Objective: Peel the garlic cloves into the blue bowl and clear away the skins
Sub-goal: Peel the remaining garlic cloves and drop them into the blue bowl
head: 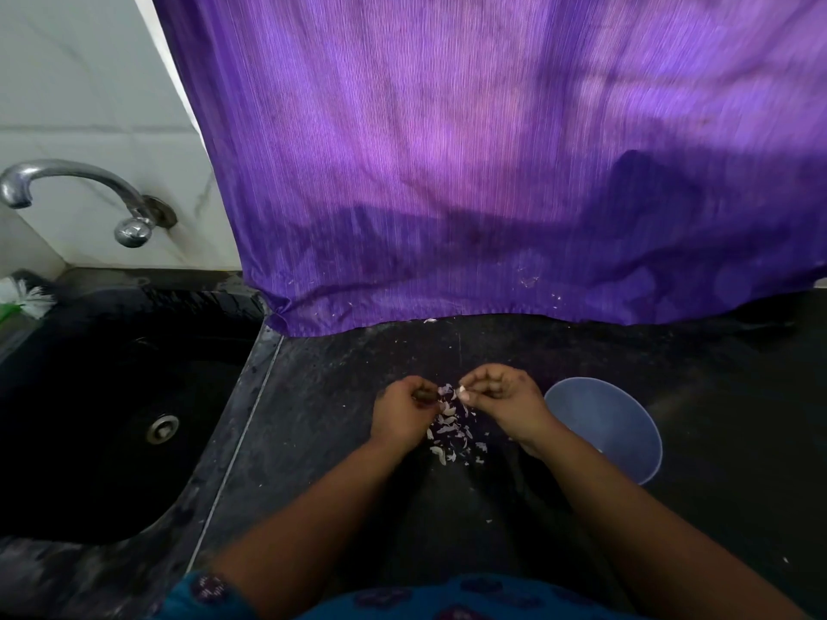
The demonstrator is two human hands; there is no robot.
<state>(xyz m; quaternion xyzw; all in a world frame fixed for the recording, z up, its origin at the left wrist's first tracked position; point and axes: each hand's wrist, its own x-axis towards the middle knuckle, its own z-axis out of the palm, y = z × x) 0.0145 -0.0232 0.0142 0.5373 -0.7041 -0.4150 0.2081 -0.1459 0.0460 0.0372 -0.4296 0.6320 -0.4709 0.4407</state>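
My left hand (405,411) has its fingers curled round something small and dark that I cannot make out. A little to the right, my right hand (501,396) pinches a small white garlic clove (461,389) between thumb and fingertips. Both hands hover over the dark counter (340,422), just above a scatter of pale garlic skins (452,434). The blue bowl (617,422) stands on the counter to the right of my right wrist, which hides part of its near rim. I cannot see what lies in the bowl.
A black sink (112,409) with a metal drain lies to the left, with a chrome tap (71,190) above it. A purple cloth (492,172) hangs over the back of the counter. A brush (27,297) rests at the sink's far left corner.
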